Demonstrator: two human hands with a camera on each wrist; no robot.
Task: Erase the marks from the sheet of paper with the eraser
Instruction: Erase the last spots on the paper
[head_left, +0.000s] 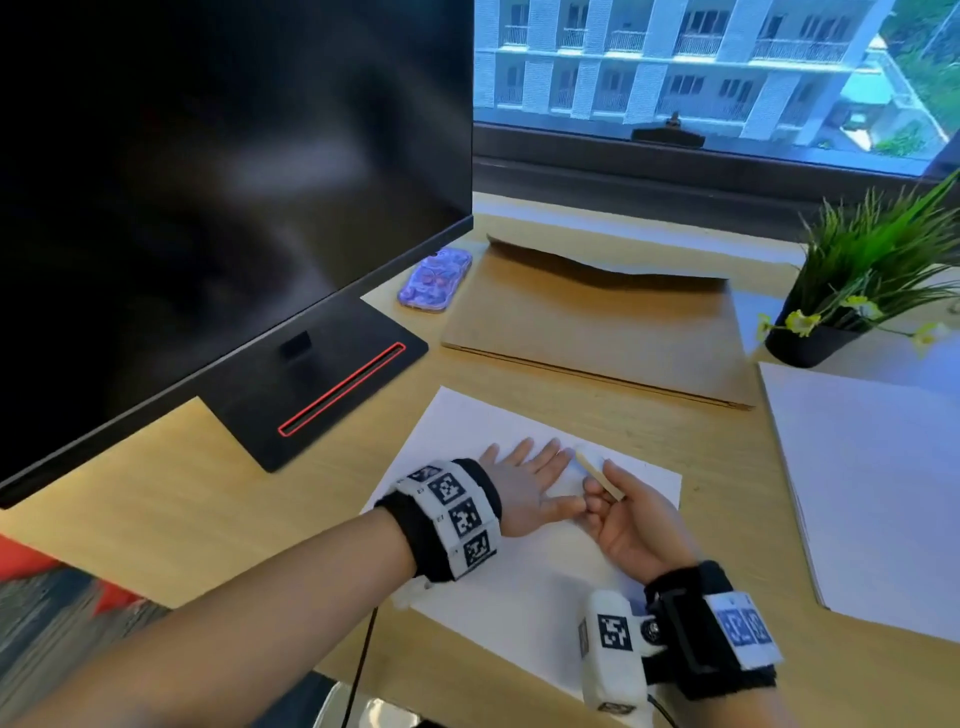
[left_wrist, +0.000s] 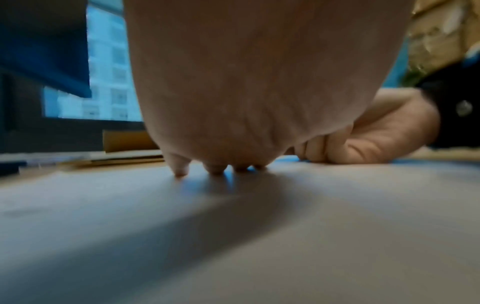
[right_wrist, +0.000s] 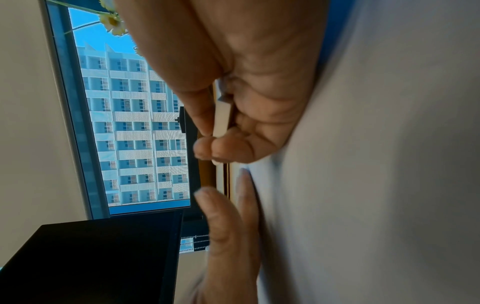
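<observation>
- Monitor (head_left: 208, 182), dark, along the tabletop's (head_left: 156, 493) left side; black stand base (head_left: 311, 384) with a red-lined slot on the wood.
- Phone (head_left: 435, 280) in a purple patterned case, lying behind the base, toward the far edge.
- Sheet (head_left: 467, 431), white, lying skewed near the tabletop's front edge, between the base and the white board; no marks readable on it in any view.
- Left hand (head_left: 524, 483), flat on the sheet, palm down, fingers straight and spread, grasping nothing; fingertips (left_wrist: 180, 171) touching the paper in the left wrist view. Marker band on that wrist.
- Eraser (head_left: 600, 475), a slim pale bar, pinched in the right hand (head_left: 636, 525) just right of the left hand's fingers; far end angled down toward the sheet, contact with the paper not clear.
- Right hand resting its little-finger side on the sheet, fingers curled round the eraser (right_wrist: 222, 119), thumb and forefinger (right_wrist: 202, 123) clamped on it in the right wrist view. Black strap and white camera unit at that wrist.
- Cardboard (head_left: 597, 332), a flat folded piece with a raised flap, beyond the sheet, toward the far edge.
- White board (head_left: 872, 493), lying flat at the tabletop's right edge, apart from the sheet.
- Plant (head_left: 862, 270) in a black pot at the far right corner, just behind the board.
- Window (head_left: 701, 67) behind the tabletop, showing an apartment block.
</observation>
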